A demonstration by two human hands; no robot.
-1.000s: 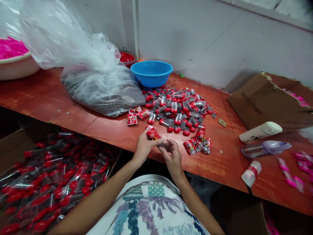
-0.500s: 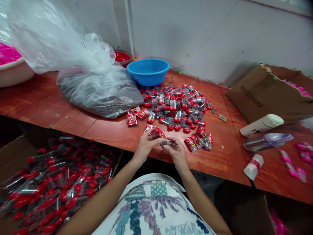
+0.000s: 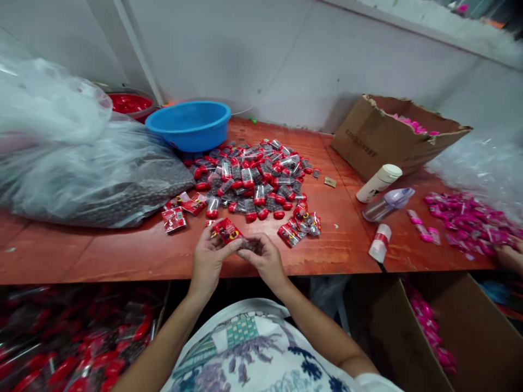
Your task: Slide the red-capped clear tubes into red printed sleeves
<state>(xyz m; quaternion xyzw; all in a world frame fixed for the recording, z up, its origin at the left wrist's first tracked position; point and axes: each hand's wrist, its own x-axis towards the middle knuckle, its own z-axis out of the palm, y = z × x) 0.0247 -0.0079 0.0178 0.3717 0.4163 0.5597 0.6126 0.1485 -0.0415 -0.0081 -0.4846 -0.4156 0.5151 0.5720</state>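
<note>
Hands pinch red sachet, print unreadable.

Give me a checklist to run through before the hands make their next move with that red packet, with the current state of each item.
1. Left hand has a grip on the red packet: ok, fingers pinch its lower edge.
2. Right hand holds a small dark-filled piece against the packet: ok, though what the piece is cannot be told.
3. Packet open or sealed: cannot tell.
4. Both hands over the red table near its front edge: ok.
5. Pile of red-capped tubes beyond the hands: ok.
6. Loose red packets lying right of the hands: ok.
</note>
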